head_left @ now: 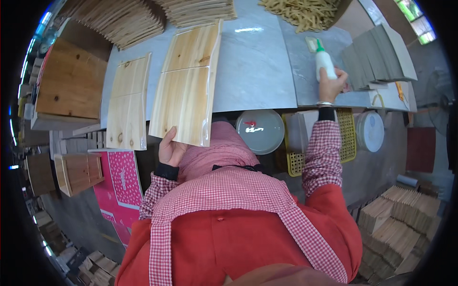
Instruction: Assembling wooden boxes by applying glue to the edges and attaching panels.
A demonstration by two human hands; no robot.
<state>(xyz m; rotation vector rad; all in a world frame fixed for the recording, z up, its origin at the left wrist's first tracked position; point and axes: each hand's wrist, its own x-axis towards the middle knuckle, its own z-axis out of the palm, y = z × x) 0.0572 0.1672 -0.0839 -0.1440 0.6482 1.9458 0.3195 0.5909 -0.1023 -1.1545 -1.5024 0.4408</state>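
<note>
Left hand [171, 149]: at lower left of centre, we saw it gripping the near edge of a board [181, 97], thumb uppermost.
Board: we found it left of centre, pale wood with a line across it, its near end jutting past the table [253, 71].
Right hand [331, 84]: at upper right, we saw it closed around a bottle [325, 64].
Bottle: white, its green nozzle toward the top of the frame; we could not tell whether its base touched the table.
Second board [126, 107]: we noted it just left of the first.
Strips [305, 13]: we saw them heaped at top right of centre.
Grey stack [381, 57]: we placed it right of the bottle.
Crate [295, 165]: yellow, we saw it partly behind the right forearm.
</note>
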